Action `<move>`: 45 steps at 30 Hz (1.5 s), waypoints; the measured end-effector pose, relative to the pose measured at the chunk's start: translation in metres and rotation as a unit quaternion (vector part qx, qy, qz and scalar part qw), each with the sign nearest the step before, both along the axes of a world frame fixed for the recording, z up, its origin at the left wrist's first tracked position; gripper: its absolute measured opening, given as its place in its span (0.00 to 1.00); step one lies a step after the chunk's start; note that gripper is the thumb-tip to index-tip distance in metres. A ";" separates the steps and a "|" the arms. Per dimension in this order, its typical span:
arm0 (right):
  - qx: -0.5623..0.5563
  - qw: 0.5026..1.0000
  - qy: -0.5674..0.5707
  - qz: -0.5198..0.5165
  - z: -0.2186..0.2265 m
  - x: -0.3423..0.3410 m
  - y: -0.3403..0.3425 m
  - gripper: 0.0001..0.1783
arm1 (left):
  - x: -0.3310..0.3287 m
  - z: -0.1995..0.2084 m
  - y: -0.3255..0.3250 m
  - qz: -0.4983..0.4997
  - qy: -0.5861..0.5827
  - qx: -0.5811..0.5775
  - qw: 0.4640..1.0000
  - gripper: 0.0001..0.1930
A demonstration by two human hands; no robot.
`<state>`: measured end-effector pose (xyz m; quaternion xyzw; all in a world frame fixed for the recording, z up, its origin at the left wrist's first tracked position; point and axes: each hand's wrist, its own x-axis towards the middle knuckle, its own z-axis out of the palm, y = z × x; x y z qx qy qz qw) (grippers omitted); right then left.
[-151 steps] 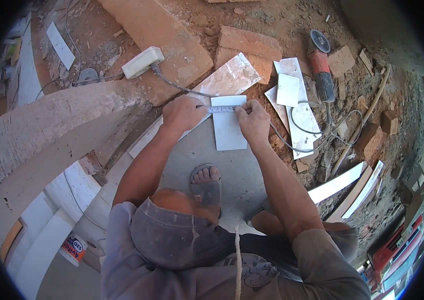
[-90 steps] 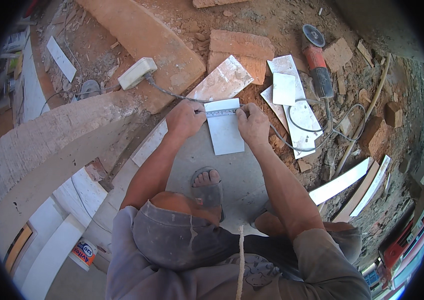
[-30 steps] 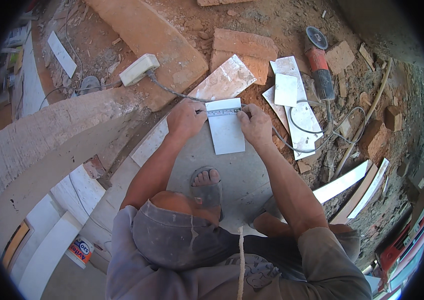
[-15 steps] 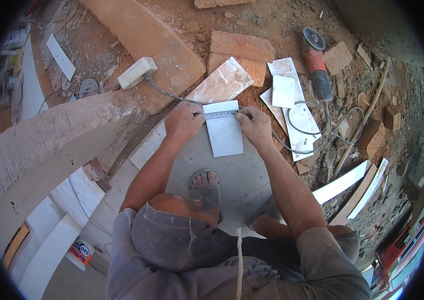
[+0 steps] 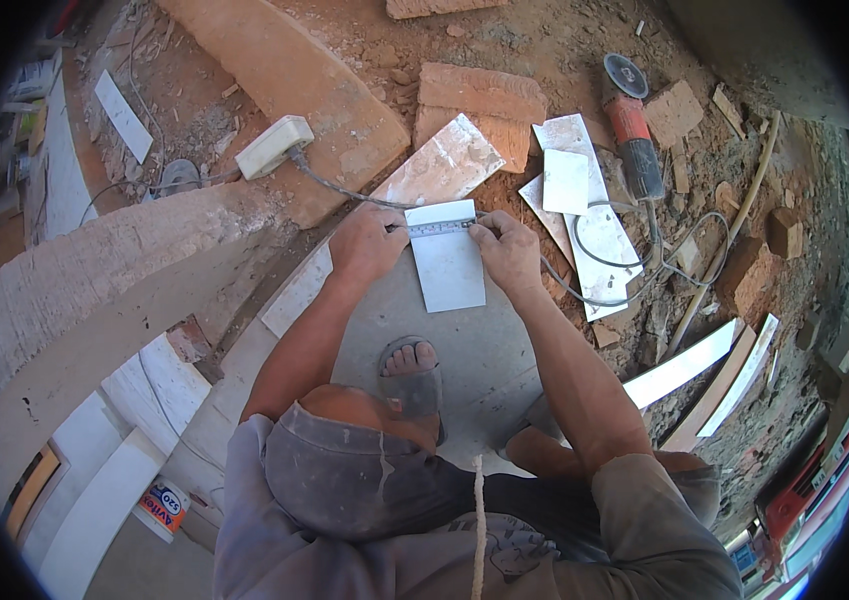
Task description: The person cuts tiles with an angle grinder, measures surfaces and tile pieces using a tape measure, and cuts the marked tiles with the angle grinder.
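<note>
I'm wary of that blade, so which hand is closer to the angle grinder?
Right: the right hand is below and left of the angle grinder; the left hand is farther, at the left end of the measuring tape.

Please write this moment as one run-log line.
left hand: holds tape measure at left; right hand: holds it at right; tape measure: across white tile, near far edge; angle grinder: unheld, at right

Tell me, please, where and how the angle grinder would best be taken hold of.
Probably around the dark rear body of the angle grinder, coming from the near side: that long section points toward the bottom of the view, while the disc sits at the far end and the cord leaves the near one.
</note>
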<state>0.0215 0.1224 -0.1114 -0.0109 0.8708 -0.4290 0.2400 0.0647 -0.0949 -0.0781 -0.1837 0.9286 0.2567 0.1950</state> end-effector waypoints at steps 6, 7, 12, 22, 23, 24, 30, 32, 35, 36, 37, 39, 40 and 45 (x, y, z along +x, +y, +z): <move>0.009 1.000 -0.022 0.013 0.005 -0.001 0.000 0.13 | 0.000 0.003 0.001 0.001 -0.006 -0.005 1.000 0.10; 0.010 0.999 -0.032 0.014 0.007 -0.001 -0.001 0.13 | 0.001 0.003 0.000 0.001 -0.005 -0.006 1.000 0.10; -0.005 1.000 -0.024 0.009 0.006 0.002 0.004 0.13 | 0.001 -0.001 0.002 -0.007 0.015 -0.009 1.000 0.11; -0.023 0.998 0.031 -0.047 0.016 0.014 0.009 0.12 | 0.021 0.013 0.010 0.130 -0.150 0.086 0.976 0.14; -0.027 0.998 0.033 -0.041 0.022 0.012 0.007 0.12 | 0.030 0.006 0.012 0.158 -0.132 0.149 0.967 0.14; -0.037 0.998 0.043 -0.030 0.025 0.012 0.004 0.12 | 0.039 -0.001 0.013 0.182 -0.114 0.212 0.953 0.14; 0.013 0.994 0.111 0.020 0.026 0.009 -0.010 0.11 | 0.074 -0.022 0.041 0.311 -0.091 0.310 0.894 0.14; 0.041 0.987 0.156 0.019 0.018 0.009 -0.008 0.12 | 0.076 -0.023 0.041 0.284 -0.074 0.286 0.912 0.16; 0.075 0.997 0.015 0.025 0.002 0.009 -0.005 0.13 | 0.075 -0.023 0.037 0.269 -0.077 0.280 0.918 0.12; 0.073 0.996 0.009 0.050 -0.002 0.009 -0.005 0.13 | 0.077 -0.023 0.035 0.261 -0.077 0.274 0.922 0.12; 0.070 0.995 0.003 0.075 -0.005 0.008 -0.005 0.14 | 0.078 -0.025 0.034 0.253 -0.076 0.268 0.926 0.12; 0.009 0.995 -0.100 0.022 -0.004 0.001 -0.002 0.13 | 0.076 -0.017 0.036 0.248 -0.079 0.266 0.928 0.12; -0.053 0.978 -0.201 -0.031 -0.004 -0.002 -0.001 0.13 | 0.075 -0.013 0.036 0.243 -0.082 0.263 0.930 0.13; -0.194 0.945 -0.221 -0.143 -0.006 0.012 -0.002 0.11 | 0.061 0.001 0.032 0.224 -0.075 0.230 0.944 0.16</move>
